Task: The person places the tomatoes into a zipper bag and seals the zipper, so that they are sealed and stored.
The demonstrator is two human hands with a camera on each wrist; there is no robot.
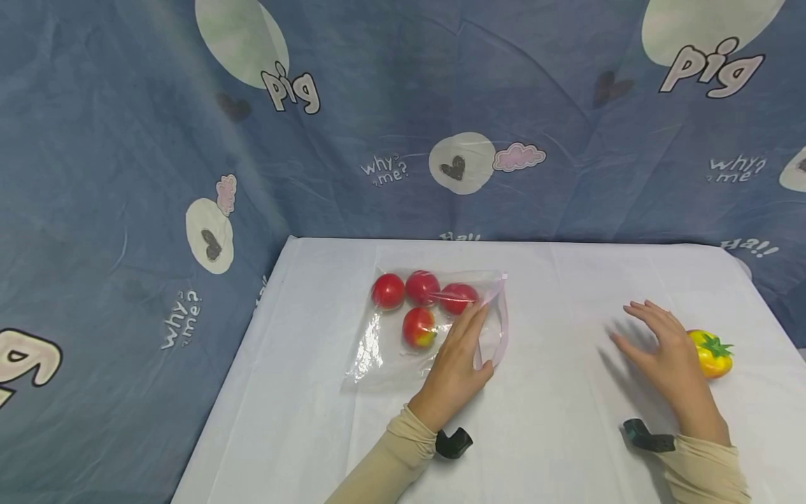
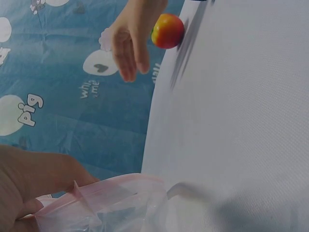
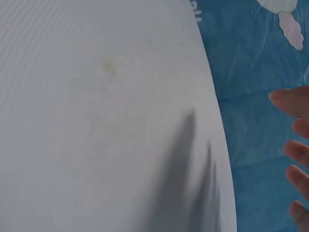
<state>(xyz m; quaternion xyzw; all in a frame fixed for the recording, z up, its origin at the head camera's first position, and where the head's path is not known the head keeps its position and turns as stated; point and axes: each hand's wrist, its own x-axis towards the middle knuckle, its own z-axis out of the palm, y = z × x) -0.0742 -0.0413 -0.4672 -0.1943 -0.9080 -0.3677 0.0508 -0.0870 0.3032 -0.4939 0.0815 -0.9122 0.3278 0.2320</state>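
Observation:
A clear zip bag (image 1: 390, 360) lies at the left of the table, holding several red fruits, one of them (image 1: 418, 327) partly yellow with a green patch. My left hand (image 1: 455, 374) grips the bag's right side by its pinkish opening edge (image 2: 130, 186), fingers reaching over the plastic near a red fruit (image 1: 458, 298). Far to the right, my right hand (image 1: 674, 371) hovers over the table, fingers spread and holding nothing. Just beyond it sits a yellow and red fruit (image 1: 713, 355) with green leaves, partly covered by the hand; the left wrist view shows its red-orange side (image 2: 168, 31).
The white-covered table (image 1: 554, 406) has its back edge against a blue patterned cloth (image 1: 378, 105), which also hangs at the left. Dark curved wrist pieces (image 1: 453, 444) stick out beside both sleeves. A faint yellowish spot (image 3: 109, 66) marks the white surface in the right wrist view.

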